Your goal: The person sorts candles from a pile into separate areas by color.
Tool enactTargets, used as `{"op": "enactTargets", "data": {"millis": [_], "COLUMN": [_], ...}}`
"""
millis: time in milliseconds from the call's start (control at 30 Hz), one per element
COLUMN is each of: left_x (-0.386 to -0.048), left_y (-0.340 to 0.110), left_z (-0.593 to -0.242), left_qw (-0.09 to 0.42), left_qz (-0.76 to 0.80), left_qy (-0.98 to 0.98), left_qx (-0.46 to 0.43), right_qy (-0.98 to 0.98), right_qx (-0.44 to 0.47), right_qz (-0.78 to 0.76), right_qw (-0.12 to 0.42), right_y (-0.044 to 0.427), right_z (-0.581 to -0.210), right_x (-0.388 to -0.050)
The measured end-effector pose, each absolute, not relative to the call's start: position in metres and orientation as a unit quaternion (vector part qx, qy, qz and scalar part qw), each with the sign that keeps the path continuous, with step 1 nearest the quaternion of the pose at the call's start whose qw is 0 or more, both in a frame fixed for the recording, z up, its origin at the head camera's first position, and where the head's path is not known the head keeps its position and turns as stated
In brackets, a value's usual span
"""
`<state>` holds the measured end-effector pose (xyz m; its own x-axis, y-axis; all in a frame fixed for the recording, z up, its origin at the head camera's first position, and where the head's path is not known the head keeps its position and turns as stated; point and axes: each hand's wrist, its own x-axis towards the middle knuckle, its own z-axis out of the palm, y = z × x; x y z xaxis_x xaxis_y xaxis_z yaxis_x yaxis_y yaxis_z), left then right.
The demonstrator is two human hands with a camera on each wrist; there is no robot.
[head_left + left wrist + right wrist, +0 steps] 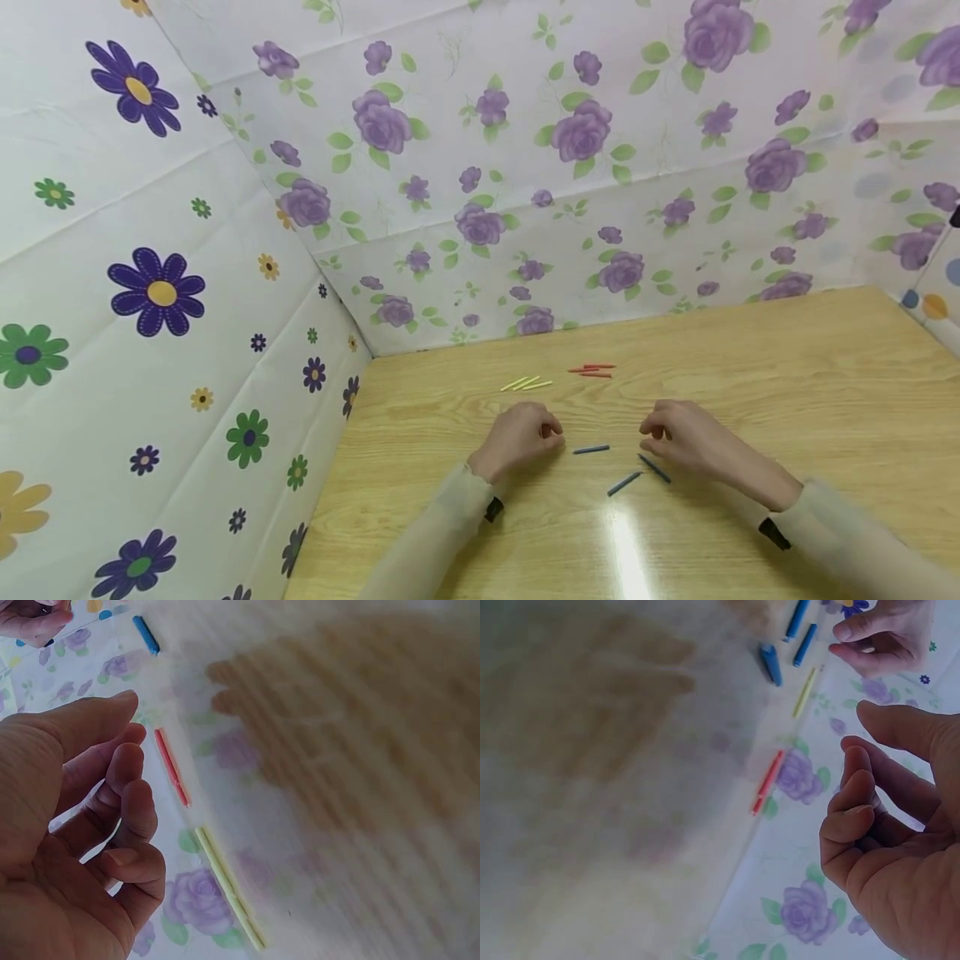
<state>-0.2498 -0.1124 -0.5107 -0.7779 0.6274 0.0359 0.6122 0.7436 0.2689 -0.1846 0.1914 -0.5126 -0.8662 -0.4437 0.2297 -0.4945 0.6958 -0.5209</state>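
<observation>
Three blue crayons lie apart on the wooden table: one crayon (591, 449) just right of my left hand (522, 439), a second crayon (624, 483) nearer to me, and a third crayon (655, 468) beside my right hand (687, 438). Both hands hover low over the tabletop with loosely curled fingers and hold nothing. In the left wrist view, a gap shows between the thumb and the fingertips of the left hand (90, 817). The right wrist view shows the right hand (900, 825) likewise without anything in its grasp.
Behind the hands, a group of yellow crayons (527, 384) and a group of red crayons (592, 370) lie on the wooden table (787, 375). Flower-patterned sheets (480, 167) rise along the table's back and left edges. Light glares on the tabletop near me.
</observation>
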Motion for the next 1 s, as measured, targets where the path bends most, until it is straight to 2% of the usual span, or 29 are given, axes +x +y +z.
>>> {"op": "enactTargets", "data": {"millis": [267,500,1000], "left_x": [-0.244,-0.241,-0.239], "left_y": [-0.109,-0.107,-0.1], "left_z": [-0.515,-0.517,-0.524], "left_qw": [0.013,0.018,0.029], "left_qz": [0.104,0.097,0.091], "left_qy": [0.939,0.942,0.941], "left_qx": [0.328,0.32,0.324], "right_qy": [-0.928,-0.926,-0.922], "right_qx": [0.232,0.231,0.221], "right_qz": [0.291,0.296,0.318], "right_qw": [0.032,0.048,-0.019], "right_y": [0.194,0.195,0.2], "right_z": [-0.522,-0.529,-0.534], "right_x": [-0.174,-0.165,-0.153]}}
